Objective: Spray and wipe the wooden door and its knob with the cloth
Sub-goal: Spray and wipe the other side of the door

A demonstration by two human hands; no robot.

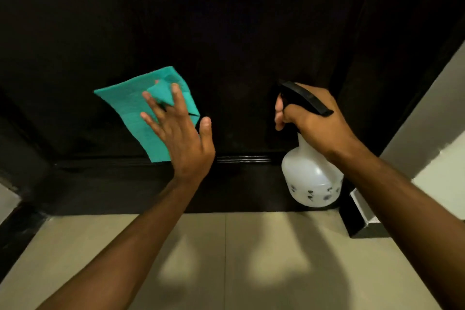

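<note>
Left hand [181,133], fingers spread, presses the cloth [141,108] flat on the door [226,20]; right hand [317,123], at three o'clock, clamps the spray bottle [310,178]. A loose corner could slip.

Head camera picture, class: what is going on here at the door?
A person is cleaning a dark wooden door, low down near the floor. The left hand presses a teal cloth flat against the door with spread fingers. The right hand grips a white spray bottle by its black trigger head, nozzle towards the door. No knob is in view.
</note>
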